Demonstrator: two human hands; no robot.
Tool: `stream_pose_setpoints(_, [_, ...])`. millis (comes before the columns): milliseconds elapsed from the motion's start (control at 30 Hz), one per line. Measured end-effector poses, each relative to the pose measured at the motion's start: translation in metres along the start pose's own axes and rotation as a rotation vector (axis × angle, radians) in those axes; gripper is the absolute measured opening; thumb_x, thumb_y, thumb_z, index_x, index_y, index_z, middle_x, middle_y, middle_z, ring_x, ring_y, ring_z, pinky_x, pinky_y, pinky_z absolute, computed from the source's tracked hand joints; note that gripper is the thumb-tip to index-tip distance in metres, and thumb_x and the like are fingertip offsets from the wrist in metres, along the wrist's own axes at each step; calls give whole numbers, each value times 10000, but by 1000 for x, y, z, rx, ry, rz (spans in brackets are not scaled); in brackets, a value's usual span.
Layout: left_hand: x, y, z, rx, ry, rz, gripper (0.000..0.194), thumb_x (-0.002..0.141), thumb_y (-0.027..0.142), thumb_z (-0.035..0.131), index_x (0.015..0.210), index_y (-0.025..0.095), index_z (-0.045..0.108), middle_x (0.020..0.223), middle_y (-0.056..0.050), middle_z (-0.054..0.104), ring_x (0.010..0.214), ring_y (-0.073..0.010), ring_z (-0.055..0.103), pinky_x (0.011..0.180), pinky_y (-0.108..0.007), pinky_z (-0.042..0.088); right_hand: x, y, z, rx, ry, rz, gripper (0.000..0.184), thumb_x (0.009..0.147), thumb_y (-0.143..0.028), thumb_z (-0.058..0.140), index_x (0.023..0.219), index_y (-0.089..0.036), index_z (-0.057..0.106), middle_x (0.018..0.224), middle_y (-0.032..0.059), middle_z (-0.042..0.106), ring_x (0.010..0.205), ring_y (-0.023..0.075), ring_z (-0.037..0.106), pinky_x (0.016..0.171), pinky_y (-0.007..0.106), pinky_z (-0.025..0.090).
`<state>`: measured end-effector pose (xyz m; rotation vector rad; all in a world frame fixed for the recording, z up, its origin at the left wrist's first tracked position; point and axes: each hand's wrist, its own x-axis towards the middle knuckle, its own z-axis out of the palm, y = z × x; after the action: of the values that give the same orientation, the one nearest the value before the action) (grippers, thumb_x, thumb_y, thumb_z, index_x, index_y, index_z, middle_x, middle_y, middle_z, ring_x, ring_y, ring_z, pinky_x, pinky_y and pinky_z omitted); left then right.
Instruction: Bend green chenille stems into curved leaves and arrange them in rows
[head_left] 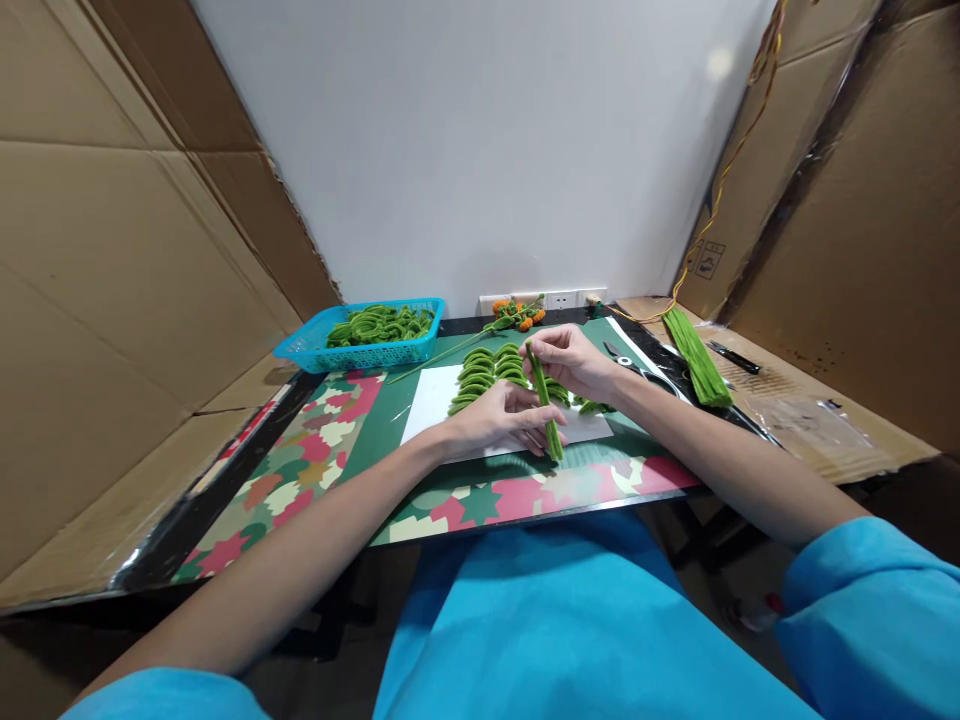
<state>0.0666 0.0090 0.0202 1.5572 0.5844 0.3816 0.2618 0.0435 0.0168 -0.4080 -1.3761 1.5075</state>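
My left hand (501, 417) and my right hand (571, 359) both grip one green fuzzy pipe-cleaner stick (553, 438), held slanted above a white sheet (424, 402). The left fingers pinch its lower half and the right fingers pinch its upper end. Just beyond the hands, rows of bent green pipe-cleaner pieces (480, 371) lie on the white sheet.
A blue basket (328, 352) of bent green pieces stands at the back left. A stem with orange flowers (517, 316) lies at the back. Scissors (628, 362), a bundle of straight green sticks (697, 356) and a black tool (733, 355) lie to the right. Cardboard walls enclose the camouflage-patterned mat (300, 468).
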Motion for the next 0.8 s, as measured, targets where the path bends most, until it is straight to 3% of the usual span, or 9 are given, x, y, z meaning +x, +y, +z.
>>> stream_pose_setpoints(467, [-1,-2,-3,49,55,-56,464,816,527,910,863,70,849,814,-163,834,644,-191,780,636,-244,639,0,4,-1,-5,6,0,412,680,-507,1000,760,-165,785,723,0,720,637,110,624,601,235,490])
stream_pose_setpoints(800, [0,-3,-3,38,38,-58,457,834,524,896,849,71,841,797,-163,831,657,-206,795,630,-248,639,1,7,-2,-5,-2,13,440,698,-534,988,761,-157,771,703,-5,709,613,102,626,592,224,487])
